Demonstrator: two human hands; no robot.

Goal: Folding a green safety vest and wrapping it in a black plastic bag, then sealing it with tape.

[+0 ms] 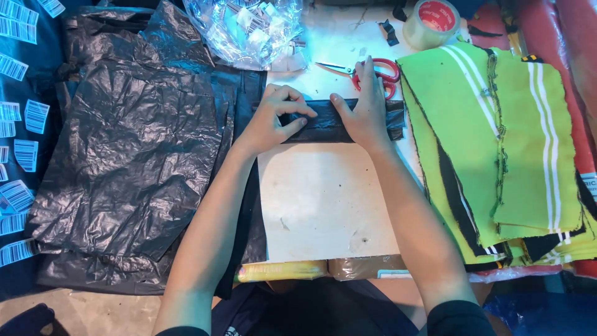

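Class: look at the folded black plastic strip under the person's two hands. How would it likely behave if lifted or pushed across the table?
The folded black plastic strip looks thin and crinkled, so it would probably flop and sag when lifted. Both the left hand and right hand press it flat, which suggests it may spring open. Its glossy surface would likely slide easily on the white table.

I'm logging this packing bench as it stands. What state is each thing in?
Black plastic bag: folded into a narrow strip, pressed flat by both hands.
Left hand: fingers curled on the strip.
Right hand: flat on the strip.
Red-handled scissors: lying shut.
Tape roll: lying flat.
Green striped fabric pieces: stacked.
Black bag pile: spread out, crumpled.
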